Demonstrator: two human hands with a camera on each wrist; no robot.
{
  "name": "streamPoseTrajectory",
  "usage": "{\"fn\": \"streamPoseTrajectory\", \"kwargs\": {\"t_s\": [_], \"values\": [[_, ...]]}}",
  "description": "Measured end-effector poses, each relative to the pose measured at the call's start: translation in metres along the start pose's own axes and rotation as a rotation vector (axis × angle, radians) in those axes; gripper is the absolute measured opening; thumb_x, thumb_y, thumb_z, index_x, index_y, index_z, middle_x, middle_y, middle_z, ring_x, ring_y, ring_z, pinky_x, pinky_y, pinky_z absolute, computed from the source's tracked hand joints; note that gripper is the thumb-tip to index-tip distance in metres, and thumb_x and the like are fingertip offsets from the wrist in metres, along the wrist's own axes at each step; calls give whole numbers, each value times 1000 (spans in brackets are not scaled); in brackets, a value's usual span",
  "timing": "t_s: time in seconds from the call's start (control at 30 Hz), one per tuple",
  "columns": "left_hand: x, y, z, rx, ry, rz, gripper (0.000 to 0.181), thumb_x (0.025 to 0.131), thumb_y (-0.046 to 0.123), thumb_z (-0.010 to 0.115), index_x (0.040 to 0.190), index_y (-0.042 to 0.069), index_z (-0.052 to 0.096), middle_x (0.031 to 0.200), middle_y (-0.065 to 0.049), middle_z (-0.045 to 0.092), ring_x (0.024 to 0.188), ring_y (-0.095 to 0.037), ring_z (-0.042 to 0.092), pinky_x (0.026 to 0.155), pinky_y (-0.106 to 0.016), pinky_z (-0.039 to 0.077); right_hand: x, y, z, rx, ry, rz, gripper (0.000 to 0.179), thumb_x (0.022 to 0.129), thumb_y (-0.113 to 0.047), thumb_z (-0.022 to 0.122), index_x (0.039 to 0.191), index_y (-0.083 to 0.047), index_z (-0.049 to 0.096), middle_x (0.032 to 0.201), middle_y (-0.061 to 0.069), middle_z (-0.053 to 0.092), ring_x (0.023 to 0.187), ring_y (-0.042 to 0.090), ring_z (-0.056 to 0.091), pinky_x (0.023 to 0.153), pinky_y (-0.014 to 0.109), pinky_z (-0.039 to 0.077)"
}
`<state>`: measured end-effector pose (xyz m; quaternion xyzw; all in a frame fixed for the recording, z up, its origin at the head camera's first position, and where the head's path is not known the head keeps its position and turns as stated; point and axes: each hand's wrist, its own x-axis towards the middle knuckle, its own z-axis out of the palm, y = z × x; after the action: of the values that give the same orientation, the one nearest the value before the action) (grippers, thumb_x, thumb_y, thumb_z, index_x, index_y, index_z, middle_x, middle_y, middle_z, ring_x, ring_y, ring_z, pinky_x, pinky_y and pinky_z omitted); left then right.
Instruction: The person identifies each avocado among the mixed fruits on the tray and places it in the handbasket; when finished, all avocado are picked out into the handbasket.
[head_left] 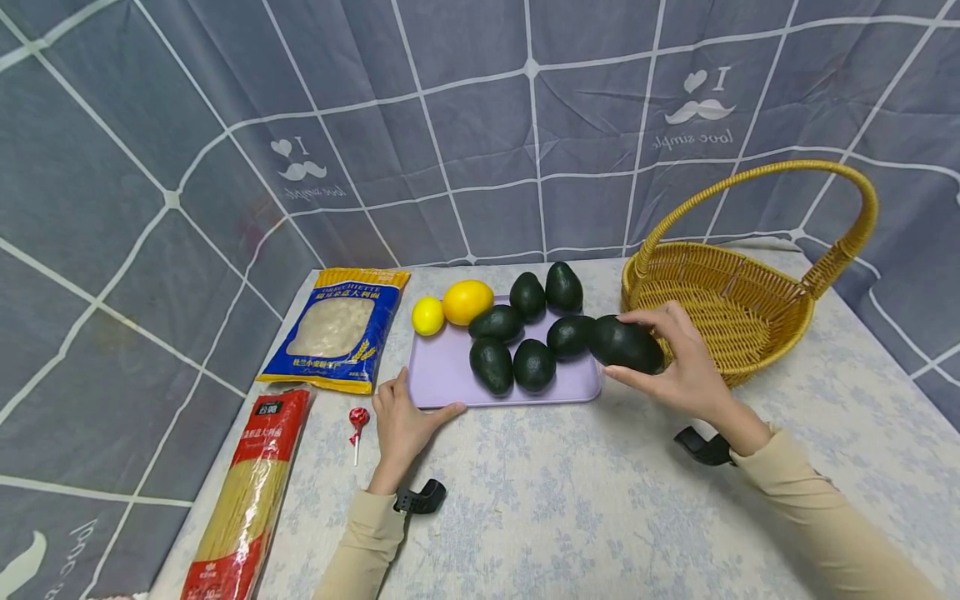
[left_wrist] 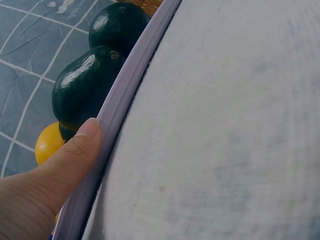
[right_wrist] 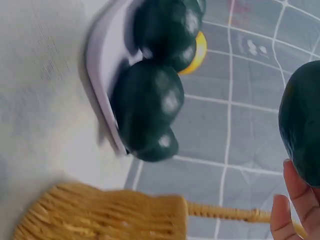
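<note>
In the head view my right hand [head_left: 686,367] holds a dark green avocado [head_left: 626,344] between thumb and fingers, above the right end of a lilac tray [head_left: 435,379]. This avocado [right_wrist: 305,120] also shows at the edge of the right wrist view. My left hand [head_left: 405,421] rests at the tray's front left corner, thumb along the front rim and fingers by the left side. Its straight thumb [left_wrist: 70,162] touches the rim in the left wrist view. Several more avocados [head_left: 491,367] lie on the tray beside a larger yellow-orange fruit [head_left: 468,302] and a small yellow fruit [head_left: 428,317].
Right of the tray stands a wicker basket [head_left: 720,312] with a tall arched handle [head_left: 765,169]. To the left lie a blue and yellow pasta bag [head_left: 333,333], a red spaghetti pack [head_left: 251,492] and a red lollipop [head_left: 358,419]. A grey checked cloth [head_left: 480,133] hangs behind.
</note>
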<state>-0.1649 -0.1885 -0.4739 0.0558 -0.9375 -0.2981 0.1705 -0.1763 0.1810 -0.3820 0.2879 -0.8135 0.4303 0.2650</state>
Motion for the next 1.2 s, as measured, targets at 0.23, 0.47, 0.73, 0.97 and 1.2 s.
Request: {"fn": "streamPoseTrajectory", "kwargs": {"t_s": [0.23,0.47,0.73,0.97,1.2], "values": [[1,-2,1,2,-13,-7,115,54,51,88,139,-9,39,115,-28,42,107,-38,36,84,-47,34,13,-27,-24,-13,89,-28,68,47,10,84,110,6,60,90,19,49,87,16,42,74,23,32],[1,-2,1,0,-14,-8,115,54,51,88,140,-8,38,115,-27,42,107,-38,35,85,-47,33,19,-33,-47,-52,137,14,61,54,5,85,110,8,59,92,18,48,89,6,41,73,22,30],[0,-1,1,-4,-11,-2,114,55,51,88,139,-9,39,115,-27,42,106,-38,35,84,-46,33,18,14,-73,-146,148,84,71,52,3,89,118,1,60,101,-13,46,91,-1,42,76,21,30],[0,-1,1,-3,-13,-10,115,54,51,88,139,-8,39,116,-28,42,106,-38,35,84,-47,33,33,37,-90,-207,96,105,73,53,4,88,120,-4,62,103,-16,45,89,0,39,72,23,29],[1,-1,1,2,-10,-7,115,54,51,88,139,-8,39,116,-28,42,107,-39,35,85,-47,33,52,65,-96,-260,-5,217,60,68,-13,85,122,-6,59,100,9,49,85,12,38,68,29,28]]}}
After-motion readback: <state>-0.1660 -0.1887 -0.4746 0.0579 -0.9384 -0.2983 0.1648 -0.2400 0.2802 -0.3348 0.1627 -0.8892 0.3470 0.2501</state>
